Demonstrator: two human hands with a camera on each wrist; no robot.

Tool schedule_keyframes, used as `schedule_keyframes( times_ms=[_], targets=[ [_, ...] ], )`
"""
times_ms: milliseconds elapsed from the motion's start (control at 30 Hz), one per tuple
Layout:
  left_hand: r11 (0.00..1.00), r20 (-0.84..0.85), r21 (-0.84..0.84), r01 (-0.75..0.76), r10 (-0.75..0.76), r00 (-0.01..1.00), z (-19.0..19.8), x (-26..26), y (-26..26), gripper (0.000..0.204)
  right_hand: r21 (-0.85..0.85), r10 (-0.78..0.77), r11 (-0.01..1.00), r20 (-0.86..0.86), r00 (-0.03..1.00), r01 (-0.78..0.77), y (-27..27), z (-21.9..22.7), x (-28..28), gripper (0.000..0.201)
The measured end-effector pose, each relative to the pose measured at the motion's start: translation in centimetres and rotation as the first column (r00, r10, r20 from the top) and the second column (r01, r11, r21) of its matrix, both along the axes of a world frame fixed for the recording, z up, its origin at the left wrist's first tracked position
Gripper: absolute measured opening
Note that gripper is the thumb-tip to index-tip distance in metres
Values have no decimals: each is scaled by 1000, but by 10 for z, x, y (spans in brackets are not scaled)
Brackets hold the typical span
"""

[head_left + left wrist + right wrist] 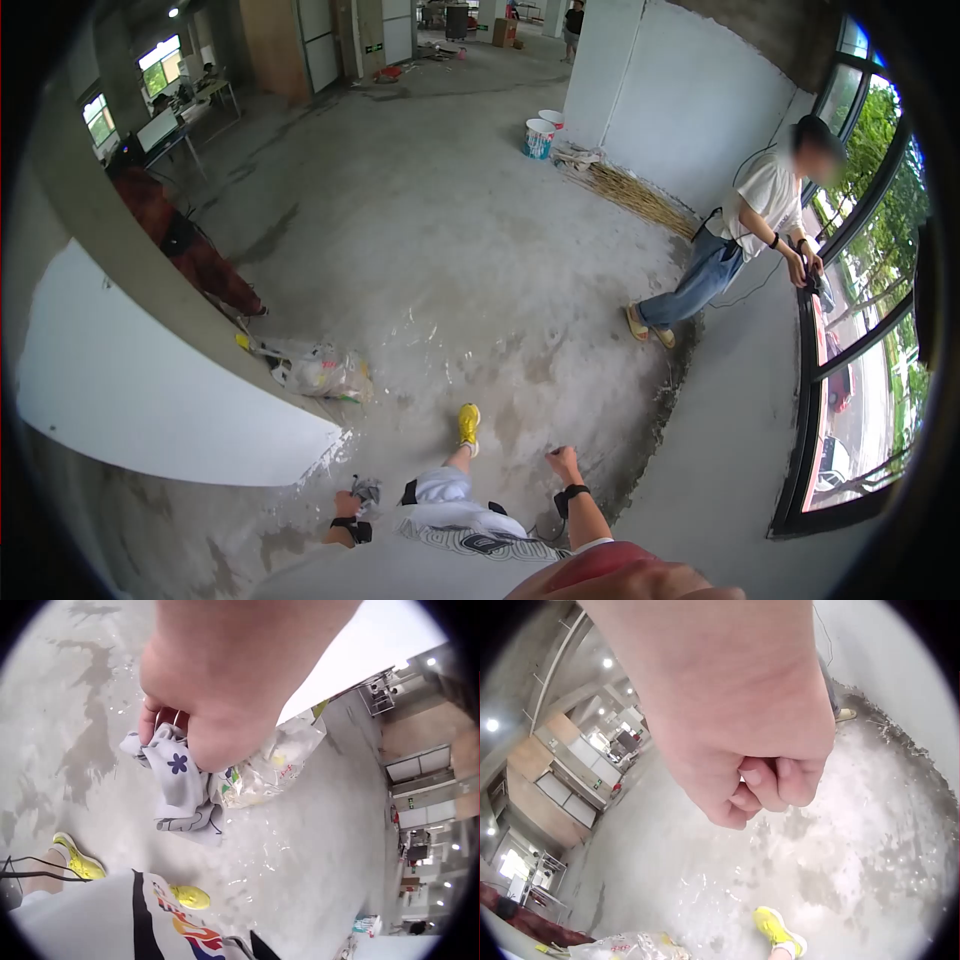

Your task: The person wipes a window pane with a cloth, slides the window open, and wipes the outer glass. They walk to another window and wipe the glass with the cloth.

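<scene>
A grey cloth (pixel 182 787) printed with a dark flower is gripped in the left hand (pixel 217 690), the fingers curled round its bunched top while the rest hangs loose below the knuckles. In the head view the same left hand (pixel 347 505) is seen low at the person's side, the cloth (pixel 366 491) bunched just above it. Beyond the cloth, a clear plastic bag (pixel 277 761) full of rubbish is seen lying on the wet concrete floor (pixel 67 735), at the foot of a white wall (pixel 130 390). The right hand (pixel 769 780) is curled into a fist, with nothing held in it. Beneath it, a yellow shoe (pixel 778 930) is planted on the floor. Well off to the right, another person (pixel 755 225) is seen standing by the window (pixel 850 330).
</scene>
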State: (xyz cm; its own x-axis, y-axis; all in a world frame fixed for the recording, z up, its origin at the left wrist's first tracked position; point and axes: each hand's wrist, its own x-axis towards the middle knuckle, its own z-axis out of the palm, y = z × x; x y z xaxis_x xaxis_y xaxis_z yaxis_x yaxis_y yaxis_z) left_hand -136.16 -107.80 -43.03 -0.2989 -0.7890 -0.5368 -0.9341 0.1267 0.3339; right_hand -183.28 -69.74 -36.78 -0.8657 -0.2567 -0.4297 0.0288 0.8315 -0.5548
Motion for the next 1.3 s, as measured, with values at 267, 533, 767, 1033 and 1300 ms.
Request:
schedule_keyframes(
  times_ms=[267,533,767,1033,1300],
  targets=[
    [988,-261,-63,-143,122,958,-28,-261,-101,27,183,-173,977,403,899,106,19,6,-63,64],
    [958,-230,-42,282,-284,931,23,-563,-203,26,276,-464,877,279,840,393,11,-39,-170,54],
    [972,-350,35,232,-206,914,-3,-756,-287,21,325,-308,916,191,932,236,-68,-118,-366,35],
    [975,-278,220,-19,82,957,20,-925,-345,38,55,-87,994,-57,995,90,-291,-70,-782,27],
    [997,-223,-49,-59,47,974,-12,-1055,-442,36,-307,-35,952,-185,982,-24,-493,34,-1045,22]
  ],
)
